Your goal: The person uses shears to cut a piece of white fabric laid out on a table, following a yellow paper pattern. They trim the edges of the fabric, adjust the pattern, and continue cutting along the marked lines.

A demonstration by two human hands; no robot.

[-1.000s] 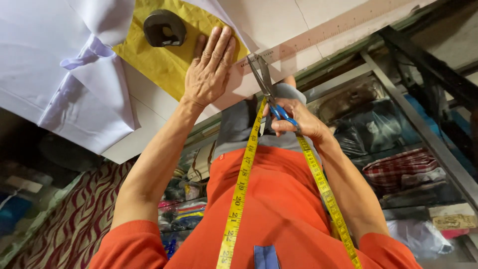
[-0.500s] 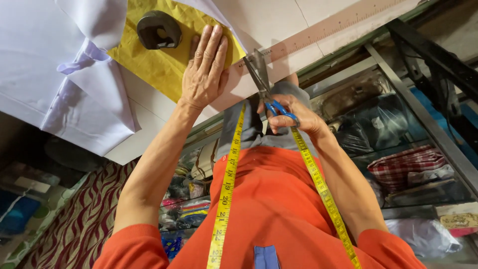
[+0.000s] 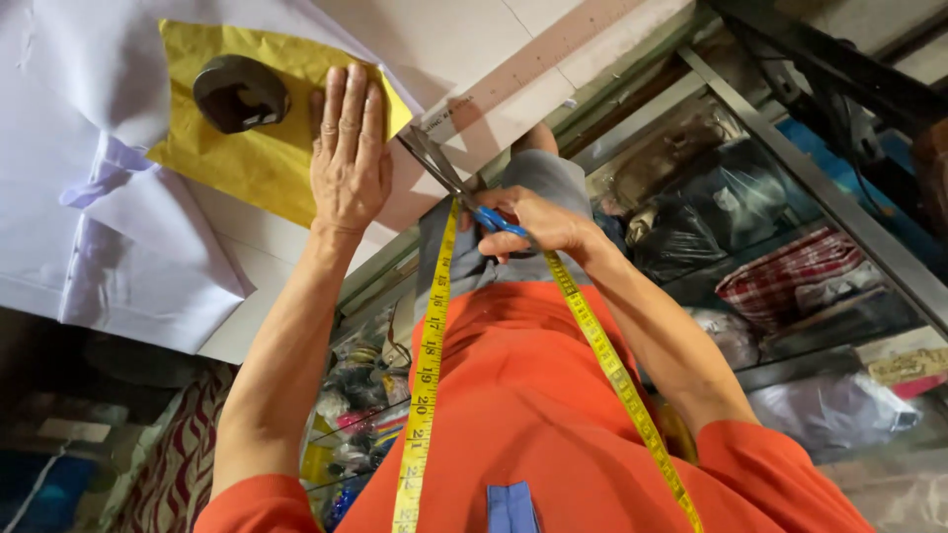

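The yellow paper pattern point(image 3: 247, 148) lies flat on the white cloth point(image 3: 89, 197) spread over the table, creased and matte, with its pointed corner reaching toward the table's edge; the left hand point(image 3: 348, 158) presses flat on that corner with fingers spread. The scissors point(image 3: 449, 183), with grey metal blades and blue handles, are gripped in the right hand point(image 3: 538, 222), blades slightly parted and pointing at the pattern's corner just beside the left hand.
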